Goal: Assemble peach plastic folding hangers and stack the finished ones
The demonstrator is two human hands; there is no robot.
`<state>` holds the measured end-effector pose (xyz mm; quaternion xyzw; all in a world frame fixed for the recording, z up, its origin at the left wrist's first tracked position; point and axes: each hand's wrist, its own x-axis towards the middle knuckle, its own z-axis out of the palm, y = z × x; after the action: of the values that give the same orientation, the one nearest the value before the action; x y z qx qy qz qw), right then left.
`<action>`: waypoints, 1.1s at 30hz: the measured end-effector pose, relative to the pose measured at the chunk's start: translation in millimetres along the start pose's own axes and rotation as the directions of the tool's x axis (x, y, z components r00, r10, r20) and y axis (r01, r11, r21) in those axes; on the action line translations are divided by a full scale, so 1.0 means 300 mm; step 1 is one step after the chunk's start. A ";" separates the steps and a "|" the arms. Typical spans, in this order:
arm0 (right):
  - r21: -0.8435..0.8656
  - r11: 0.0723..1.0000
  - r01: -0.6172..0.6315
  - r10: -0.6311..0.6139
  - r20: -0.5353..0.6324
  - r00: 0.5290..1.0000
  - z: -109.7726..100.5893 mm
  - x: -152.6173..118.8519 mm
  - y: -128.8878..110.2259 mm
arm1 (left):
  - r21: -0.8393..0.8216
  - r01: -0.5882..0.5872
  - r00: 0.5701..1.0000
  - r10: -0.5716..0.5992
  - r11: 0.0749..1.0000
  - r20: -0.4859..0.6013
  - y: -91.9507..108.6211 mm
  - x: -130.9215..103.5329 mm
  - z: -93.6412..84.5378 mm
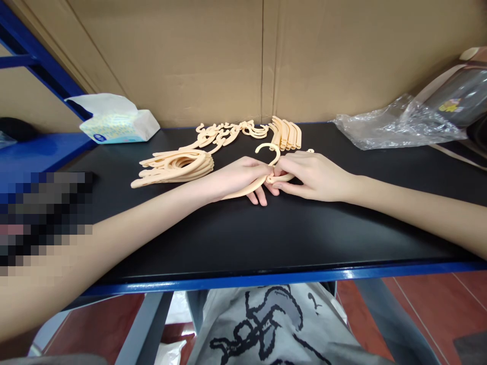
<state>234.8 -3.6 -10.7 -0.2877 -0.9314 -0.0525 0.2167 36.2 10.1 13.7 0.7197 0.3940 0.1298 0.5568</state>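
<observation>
Both hands meet at a cream plastic hanger (247, 191) with a curved hook, just above the black tabletop. My left hand (243, 178) is closed on its left arm near the middle, some fingertips showing beneath. My right hand (314, 177) pinches the hanger's right part beside the joint under the hook. Its far right tip shows behind my right knuckles. To the left lies a stack of cream hangers (182, 166). Behind the hands are a loose pile of small hooked pieces (220, 134) and a group of curved cream pieces (285, 134).
A tissue pack (122, 125) stands at the back left. Clear plastic bags (395, 124) lie at the back right, by a dark bag. A cardboard wall (213, 61) rises behind the black table (243, 243), which has a blue front edge. A pixelated patch covers the left side.
</observation>
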 end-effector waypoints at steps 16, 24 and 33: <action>-0.003 0.999 0.032 -0.032 -0.006 0.999 0.001 -0.001 0.003 | 0.005 -0.004 1.000 0.004 1.000 0.006 0.010 -0.005 0.002; -0.007 1.000 0.022 -0.022 0.003 1.000 0.001 0.000 0.003 | 0.009 -0.004 1.000 0.004 1.000 0.001 0.004 -0.003 0.001; -0.007 1.000 0.017 -0.017 0.006 1.000 0.003 -0.002 0.007 | 0.008 -0.012 1.000 0.012 1.000 0.004 0.003 -0.002 0.001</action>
<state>236.1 -1.8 -11.8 -0.2809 -0.9342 -0.0569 0.2122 36.3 9.5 14.6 0.7244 0.3890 0.1303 0.5540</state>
